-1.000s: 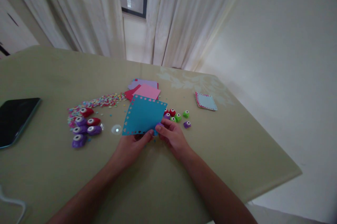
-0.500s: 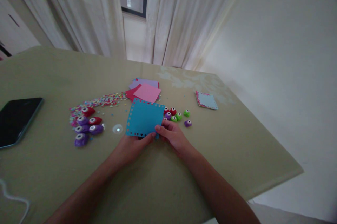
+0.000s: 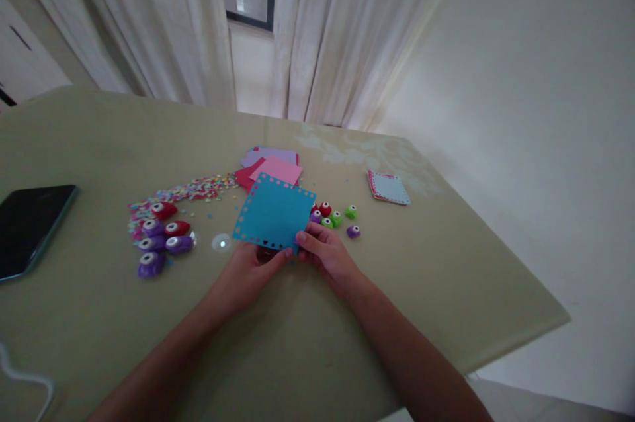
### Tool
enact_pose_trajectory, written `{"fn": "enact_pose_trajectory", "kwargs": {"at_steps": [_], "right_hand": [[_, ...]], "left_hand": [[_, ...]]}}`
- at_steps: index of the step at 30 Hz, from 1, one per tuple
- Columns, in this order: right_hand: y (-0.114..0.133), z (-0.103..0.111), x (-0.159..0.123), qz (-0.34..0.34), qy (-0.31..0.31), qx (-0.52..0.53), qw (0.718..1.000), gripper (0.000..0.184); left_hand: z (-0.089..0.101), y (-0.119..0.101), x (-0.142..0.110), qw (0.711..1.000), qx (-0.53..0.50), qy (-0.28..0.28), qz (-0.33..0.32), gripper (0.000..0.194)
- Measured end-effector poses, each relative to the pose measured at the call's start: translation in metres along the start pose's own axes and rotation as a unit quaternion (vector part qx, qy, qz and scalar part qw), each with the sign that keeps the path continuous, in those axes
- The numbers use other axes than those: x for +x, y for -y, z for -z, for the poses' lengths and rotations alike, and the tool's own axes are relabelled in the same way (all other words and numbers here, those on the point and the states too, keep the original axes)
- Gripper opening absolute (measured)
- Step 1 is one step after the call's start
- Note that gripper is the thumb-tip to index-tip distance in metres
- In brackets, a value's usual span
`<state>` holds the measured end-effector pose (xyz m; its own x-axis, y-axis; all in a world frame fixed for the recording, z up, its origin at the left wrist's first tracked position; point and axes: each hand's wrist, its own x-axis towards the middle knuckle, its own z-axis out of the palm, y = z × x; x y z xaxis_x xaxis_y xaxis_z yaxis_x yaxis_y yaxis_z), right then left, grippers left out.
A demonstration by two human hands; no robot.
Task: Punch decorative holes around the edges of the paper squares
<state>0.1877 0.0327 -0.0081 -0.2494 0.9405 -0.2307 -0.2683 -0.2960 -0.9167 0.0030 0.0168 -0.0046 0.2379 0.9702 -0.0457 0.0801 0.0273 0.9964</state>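
Your left hand (image 3: 251, 276) is closed on the near edge of the blue paper square (image 3: 278, 213), thumb by the edge, fingers mostly hidden underneath. Your right hand (image 3: 330, 256) is closed in a pinch at the near right corner, thumb at a small purple puncher (image 3: 296, 241) that barely shows; can't tell how its hidden fingers sit. The square is held up over the table (image 3: 446, 263), between your hands, small cut-outs along its far, left and near edges. Just beyond your right hand: a group of small red, purple and green eye-marked punchers (image 3: 336, 218). To your left: larger purple and red eye-marked punchers (image 3: 153, 243), confetti strip (image 3: 198, 189) behind them, clear disc (image 3: 221, 243) nearer your left hand. Behind the square, overlapped by it in view: pink paper (image 3: 280, 170) on red and lilac sheets (image 3: 272, 156). Far right, a stack of light blue squares (image 3: 389, 188). Far left, a dark-screened phone (image 3: 32, 230), white cable (image 3: 30, 379) nearer you
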Motion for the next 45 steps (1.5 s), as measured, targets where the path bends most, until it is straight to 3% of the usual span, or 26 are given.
{"fn": "enact_pose_trajectory", "kwargs": {"at_steps": [5, 13, 22, 29, 35, 45], "right_hand": [[-0.001, -0.004, -0.002, 0.011, -0.003, 0.011, 1.000, 0.046], [-0.002, -0.007, -0.001, 0.018, -0.028, 0.000, 0.999, 0.053], [0.002, -0.011, -0.003, 0.012, -0.038, 0.066, 0.997, 0.054], [-0.005, -0.007, -0.001, 0.020, -0.037, 0.031, 0.999, 0.053], [-0.002, -0.006, -0.002, 0.009, -0.039, 0.004, 0.999, 0.051], [-0.004, -0.005, -0.001, 0.005, -0.051, -0.008, 0.999, 0.054]], "left_hand": [[0.001, -0.004, 0.001, 0.999, -0.042, -0.020, -0.016, 0.033], [0.004, 0.002, 0.002, 0.998, -0.006, -0.069, -0.010, 0.032], [0.001, -0.004, 0.000, 0.998, -0.004, -0.060, -0.012, 0.032], [0.000, 0.001, 0.001, 0.999, -0.035, -0.030, 0.000, 0.036], [0.000, 0.000, 0.001, 0.999, 0.009, -0.034, 0.007, 0.035], [0.003, 0.001, 0.003, 1.000, -0.006, -0.018, 0.013, 0.035]]}}
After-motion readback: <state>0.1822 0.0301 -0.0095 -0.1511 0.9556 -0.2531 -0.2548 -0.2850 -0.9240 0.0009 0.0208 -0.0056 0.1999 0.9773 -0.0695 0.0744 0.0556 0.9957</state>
